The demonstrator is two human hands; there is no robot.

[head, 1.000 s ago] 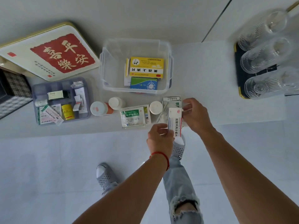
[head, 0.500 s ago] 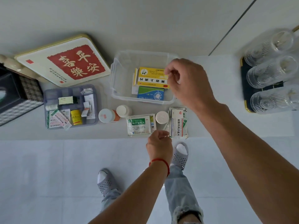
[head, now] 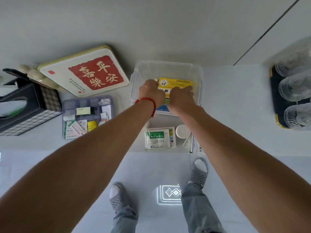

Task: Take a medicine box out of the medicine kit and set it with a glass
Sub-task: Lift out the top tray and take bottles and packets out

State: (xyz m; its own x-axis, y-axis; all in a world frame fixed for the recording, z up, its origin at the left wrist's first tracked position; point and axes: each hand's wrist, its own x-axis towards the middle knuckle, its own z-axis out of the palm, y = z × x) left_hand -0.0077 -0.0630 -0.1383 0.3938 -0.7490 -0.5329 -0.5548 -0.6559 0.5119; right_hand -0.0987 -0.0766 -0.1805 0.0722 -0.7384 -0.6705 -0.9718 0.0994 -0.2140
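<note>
The medicine kit, a clear plastic bin, stands at the back middle of the white table. Inside lies a yellow medicine box with a blue box partly showing nearer me. Both my hands reach into the bin. My left hand, with a red string on the wrist, has its fingers curled at the yellow box's left end. My right hand grips its near edge. Three ribbed glasses lie on a black gold-rimmed tray at the far right, well apart from both hands.
A grey divided tray of small medicines sits left of the bin. Behind it leans a tin lid with red characters, and a checked tissue box is far left. A green sachet, a white cap and a white box lie near the table's front edge.
My left hand has left the table's front edge and gone into the bin. My right hand has dropped from above the bin onto the yellow box. The white box stays on the table.
</note>
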